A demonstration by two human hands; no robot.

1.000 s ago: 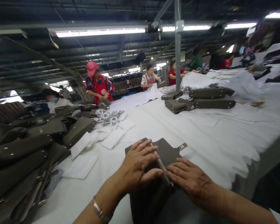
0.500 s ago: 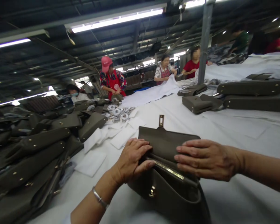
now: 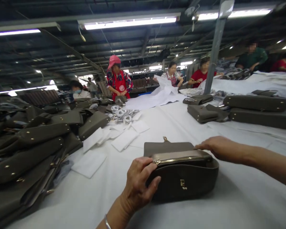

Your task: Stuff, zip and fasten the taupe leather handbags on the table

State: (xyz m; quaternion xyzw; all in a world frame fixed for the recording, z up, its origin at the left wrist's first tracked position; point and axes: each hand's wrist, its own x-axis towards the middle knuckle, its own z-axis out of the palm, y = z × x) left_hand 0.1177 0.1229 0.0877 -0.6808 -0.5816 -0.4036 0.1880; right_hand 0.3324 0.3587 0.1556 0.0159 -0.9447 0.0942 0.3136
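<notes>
An olive-brown handbag [image 3: 184, 183] stands upright on the white table covering, with its flap [image 3: 169, 147] laid back behind it. A gold zip [image 3: 181, 159] runs along its top and a gold clasp [image 3: 183, 183] sits on the front. At the bag's left end, my left hand [image 3: 141, 179] grips the top edge by the zip pull, fingers above and thumb at the front. My right hand [image 3: 219, 149] reaches behind the right rear corner, fingers stretched out flat against the flap's edge; some fingertips are hidden.
Many similar bags [image 3: 43, 132] are heaped on the left. White sheets of padding [image 3: 89, 163] and wrapped straps [image 3: 124, 114] lie near them. More bags [image 3: 259, 119] are stacked at the right. A metal post [image 3: 214, 54] rises beyond, and several co-workers [image 3: 119, 79] stand across the table.
The bag has turned so its front faces me more squarely. My right hand has moved from the flap's inner face to its rear right edge. My left hand stays at the left end.
</notes>
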